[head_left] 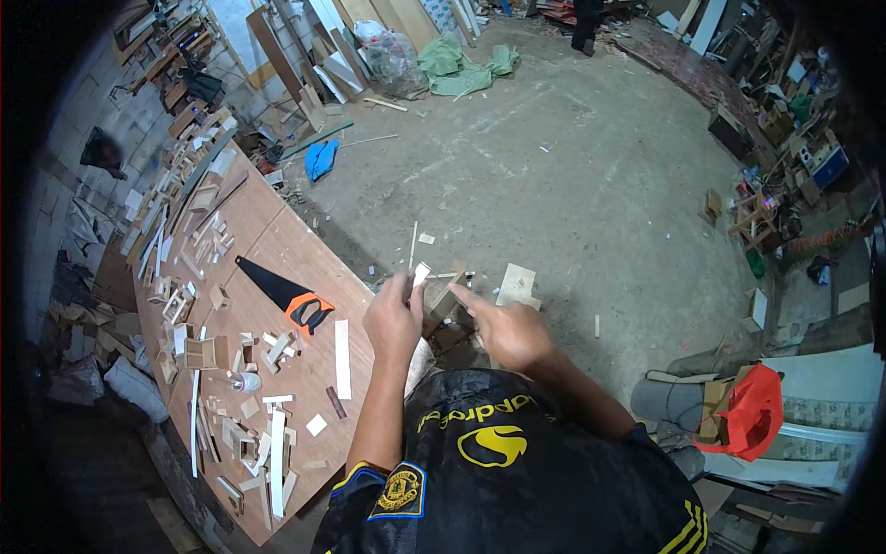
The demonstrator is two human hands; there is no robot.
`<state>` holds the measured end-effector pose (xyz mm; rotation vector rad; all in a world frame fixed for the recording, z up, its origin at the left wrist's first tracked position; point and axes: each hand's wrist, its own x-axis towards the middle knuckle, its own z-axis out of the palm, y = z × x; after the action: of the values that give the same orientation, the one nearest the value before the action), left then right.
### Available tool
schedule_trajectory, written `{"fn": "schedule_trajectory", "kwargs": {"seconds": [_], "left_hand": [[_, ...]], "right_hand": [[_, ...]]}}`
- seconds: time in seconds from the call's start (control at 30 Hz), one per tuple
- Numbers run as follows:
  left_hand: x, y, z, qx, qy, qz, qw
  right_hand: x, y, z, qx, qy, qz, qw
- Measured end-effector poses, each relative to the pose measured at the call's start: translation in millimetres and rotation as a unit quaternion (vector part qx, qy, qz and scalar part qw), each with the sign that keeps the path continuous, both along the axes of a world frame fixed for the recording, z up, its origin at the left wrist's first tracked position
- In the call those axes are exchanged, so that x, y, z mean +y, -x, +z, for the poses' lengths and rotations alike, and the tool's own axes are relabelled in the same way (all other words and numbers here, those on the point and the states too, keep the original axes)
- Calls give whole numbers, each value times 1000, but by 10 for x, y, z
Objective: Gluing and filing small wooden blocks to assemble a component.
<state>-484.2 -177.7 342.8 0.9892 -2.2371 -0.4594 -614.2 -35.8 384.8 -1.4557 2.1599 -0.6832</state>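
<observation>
My left hand (392,323) is raised at the bench's edge, fingers closed on a small pale wooden piece (422,274) that sticks up beside the thumb. To its right, my right hand (508,328) has the index finger reaching forward and the other fingers curled; whether these hold anything is hidden. Wooden offcuts (512,282) lie below and beyond both hands. On the plywood bench (305,263) at left lie a handsaw (303,305) with orange and black handle, a white strip (342,360), a small bottle (245,382) and several small wood pieces (274,347).
Leaning boards (332,74), a green sheet (457,66) and a blue cloth or bag (320,160) are at the back. Another person's dark-trousered legs (585,28) stand at the top. Clutter (766,222) lines the right side. A red bag or plastic object (752,411) sits at lower right.
</observation>
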Motion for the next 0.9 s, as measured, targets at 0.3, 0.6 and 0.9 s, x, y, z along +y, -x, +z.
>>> {"fn": "schedule_trajectory", "kwargs": {"seconds": [0.3,0.6,0.9], "left_hand": [[-1,-92,-149,30,-14,36,999],[-112,-221,-159,-2,-29,31,999],[-344,-305,-319,8,-14,39,999]], "right_hand": [[-95,-13,-218,1,57,18,998],[-236,-98,-64,21,37,36,998],[-402,-127,-355,28,98,51,993]]}}
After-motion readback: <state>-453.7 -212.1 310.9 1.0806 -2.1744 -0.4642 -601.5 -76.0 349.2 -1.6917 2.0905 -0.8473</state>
